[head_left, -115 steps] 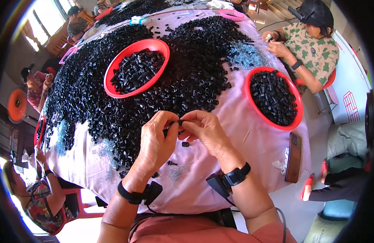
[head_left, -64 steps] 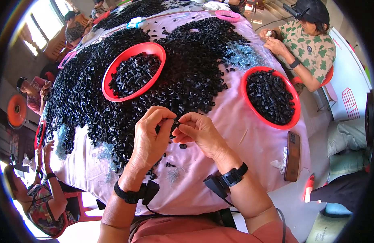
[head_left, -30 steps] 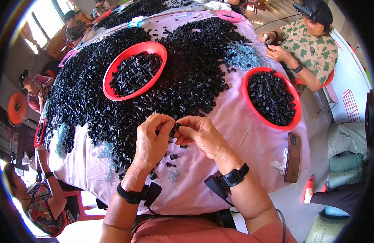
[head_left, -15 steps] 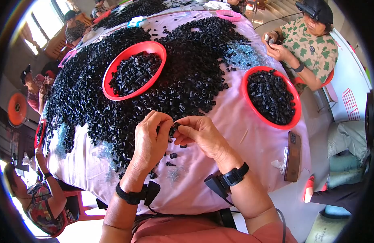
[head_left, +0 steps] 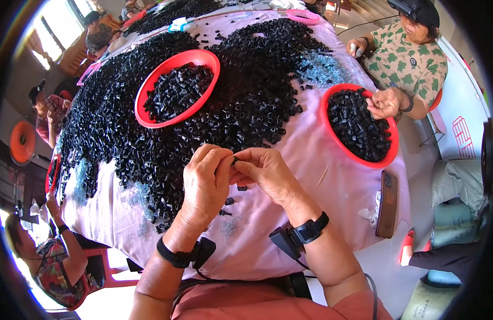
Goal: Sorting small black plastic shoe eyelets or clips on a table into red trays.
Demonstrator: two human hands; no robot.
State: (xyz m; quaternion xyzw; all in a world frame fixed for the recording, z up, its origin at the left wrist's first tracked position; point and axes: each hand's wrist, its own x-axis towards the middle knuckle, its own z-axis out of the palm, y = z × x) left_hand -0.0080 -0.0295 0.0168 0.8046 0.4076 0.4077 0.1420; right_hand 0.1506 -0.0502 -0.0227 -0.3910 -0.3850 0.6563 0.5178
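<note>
Left hand on near side of middle red bowl, fingertips pinching small black piece. Piece mostly hidden between both hands' fingertips; direction, long axis cannot be told. Right hand nearside-right of middle bowl, fingertips closed on same piece. Farther right, co-worker's hand now over right red bowl; earlier clear of it.

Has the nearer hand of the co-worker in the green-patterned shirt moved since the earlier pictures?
Yes: the co-worker's nearer hand has moved down and right in view, from beyond the right red basin to over it.
</note>
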